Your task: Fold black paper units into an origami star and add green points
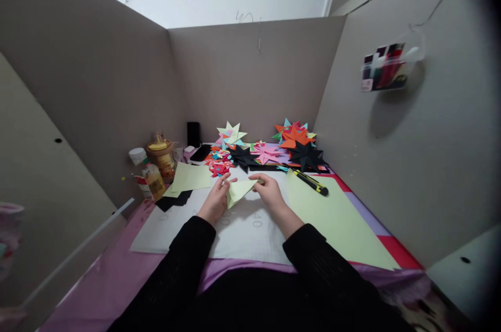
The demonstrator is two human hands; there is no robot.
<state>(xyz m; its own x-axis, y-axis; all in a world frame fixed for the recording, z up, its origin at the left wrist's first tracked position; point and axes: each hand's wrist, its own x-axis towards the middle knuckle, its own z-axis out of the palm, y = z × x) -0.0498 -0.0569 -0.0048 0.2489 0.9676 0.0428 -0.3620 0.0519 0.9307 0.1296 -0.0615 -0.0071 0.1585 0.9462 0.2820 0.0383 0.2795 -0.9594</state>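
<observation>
A small folded piece of pale green paper [239, 191] is held in the air between both hands, over a white sheet [250, 240] with printed numbers. My left hand [216, 199] grips its left edge, thumb on top. At the upper right corner, my right hand [269, 191] pinches the paper between thumb and fingers. Squares of the same pale green paper [191, 177] lie to the left, partly over black paper [174, 201]. Right of my hands, a yellow and black utility knife [311, 182] rests on a large pale green sheet [336, 222].
Folded paper stars stand at the back: a black star [307, 155], an orange star [295, 136] and a pink star [266, 153] among several. At the left are a glue bottle [155, 180] and a brown pot [162, 157]. Grey panels [254, 81] enclose the table.
</observation>
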